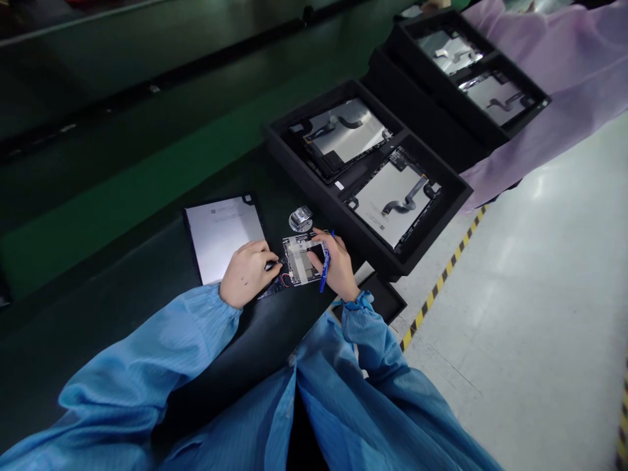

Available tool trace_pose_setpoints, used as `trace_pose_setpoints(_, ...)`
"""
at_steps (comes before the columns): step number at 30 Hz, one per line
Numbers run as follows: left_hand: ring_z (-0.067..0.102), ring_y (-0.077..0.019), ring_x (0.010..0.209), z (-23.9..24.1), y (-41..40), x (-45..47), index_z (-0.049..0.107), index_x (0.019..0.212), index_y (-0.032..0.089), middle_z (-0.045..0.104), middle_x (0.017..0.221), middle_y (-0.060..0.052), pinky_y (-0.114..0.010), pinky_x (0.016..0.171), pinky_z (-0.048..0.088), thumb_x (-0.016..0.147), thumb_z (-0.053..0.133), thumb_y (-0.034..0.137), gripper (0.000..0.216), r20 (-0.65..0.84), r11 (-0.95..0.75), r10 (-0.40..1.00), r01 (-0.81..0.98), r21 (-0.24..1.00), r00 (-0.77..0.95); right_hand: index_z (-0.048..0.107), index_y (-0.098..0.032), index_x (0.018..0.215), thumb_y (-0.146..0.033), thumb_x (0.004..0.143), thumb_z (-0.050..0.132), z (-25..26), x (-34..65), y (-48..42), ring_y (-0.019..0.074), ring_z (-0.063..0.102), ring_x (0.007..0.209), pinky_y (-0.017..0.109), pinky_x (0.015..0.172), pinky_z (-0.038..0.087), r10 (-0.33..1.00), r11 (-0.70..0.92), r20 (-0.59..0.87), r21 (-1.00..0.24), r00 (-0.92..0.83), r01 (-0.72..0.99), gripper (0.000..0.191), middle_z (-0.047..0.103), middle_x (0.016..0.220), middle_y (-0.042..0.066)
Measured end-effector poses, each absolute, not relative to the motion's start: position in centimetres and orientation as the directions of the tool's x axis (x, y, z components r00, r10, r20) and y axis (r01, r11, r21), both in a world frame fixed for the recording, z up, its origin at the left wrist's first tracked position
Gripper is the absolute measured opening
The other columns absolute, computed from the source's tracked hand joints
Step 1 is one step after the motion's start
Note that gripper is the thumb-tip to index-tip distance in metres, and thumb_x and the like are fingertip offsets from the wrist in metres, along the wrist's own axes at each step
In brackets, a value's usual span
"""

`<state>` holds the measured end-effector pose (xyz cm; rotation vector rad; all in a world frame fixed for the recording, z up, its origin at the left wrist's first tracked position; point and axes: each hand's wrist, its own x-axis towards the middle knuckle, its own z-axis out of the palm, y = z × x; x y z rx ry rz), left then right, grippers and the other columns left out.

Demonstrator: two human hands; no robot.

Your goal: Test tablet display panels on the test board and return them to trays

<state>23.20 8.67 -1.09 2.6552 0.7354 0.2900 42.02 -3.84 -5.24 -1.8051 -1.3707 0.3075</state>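
My left hand (251,271) is closed in a pinch at the left edge of a circuit board (300,263) with pale tape across it. What its fingertips grip is dark and too small to name. Over the board's right side, my right hand (338,265) holds a slim blue pen-shaped tool (325,269) with white lettering. Its thumb and fingers curve around the board's right edge. Left of the board lies a tablet screen panel (223,229) with its silvery back up, partly covered by my left hand. A shiny round metal tin (301,219) stands just behind the board.
A black divided tray (294,157) at the back right holds screen panels with ribbon cables. Another such tray (500,134) stands beyond it, beside a person in a pink sleeve (549,52). A dark flat box (380,297) is below the dark green bench's (122,294) right edge.
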Motion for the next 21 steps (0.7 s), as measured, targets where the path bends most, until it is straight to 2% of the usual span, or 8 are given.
trace_pose_setpoints(21, 0.062, -0.0219, 0.077, -1.71, 8.45, 23.16, 0.077, 0.083, 0.018, 0.065, 0.079, -0.005, -0.034, 0.073, 0.050, 0.087, 0.061, 0.025, 0.018, 0.139, -0.781, 0.553, 0.453, 0.430, 0.822, 0.057, -0.024, 0.112, -0.022, 0.091, 0.061, -5.17, 41.96, -3.87, 0.0260, 0.055, 0.124, 0.044, 0.105, 0.048, 0.884, -0.055, 0.288, -0.719, 0.368, 0.693, 0.022, 0.062, 0.136, 0.006)
